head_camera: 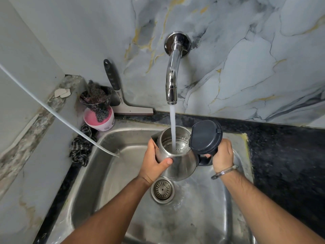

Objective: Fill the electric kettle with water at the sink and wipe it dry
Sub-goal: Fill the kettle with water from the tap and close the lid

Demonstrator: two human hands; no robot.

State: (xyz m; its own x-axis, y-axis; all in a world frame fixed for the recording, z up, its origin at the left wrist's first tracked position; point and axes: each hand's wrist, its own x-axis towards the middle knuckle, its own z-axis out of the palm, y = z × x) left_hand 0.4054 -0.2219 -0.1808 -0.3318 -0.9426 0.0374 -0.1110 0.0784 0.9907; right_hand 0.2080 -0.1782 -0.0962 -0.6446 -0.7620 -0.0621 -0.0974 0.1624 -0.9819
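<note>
A steel electric kettle (182, 162) hangs over the steel sink (109, 166), its dark lid (205, 136) flipped open to the right. A stream of water (173, 127) runs from the chrome wall tap (173, 74) straight into the kettle's mouth. My left hand (154, 162) wraps the kettle's body on its left side, thumb across the front. My right hand (222, 154), with a metal bangle on the wrist, grips the dark handle on the right. A dark checked cloth (81, 147) lies bunched at the sink's left rim.
The drain strainer (163, 190) sits just below the kettle. At the back left corner stand a pink tub (99, 120) with a steel scrubber, a dark cup and a squeegee (121, 95). A white hose (52, 110) slants into the sink. Black granite counter (284, 164) lies right.
</note>
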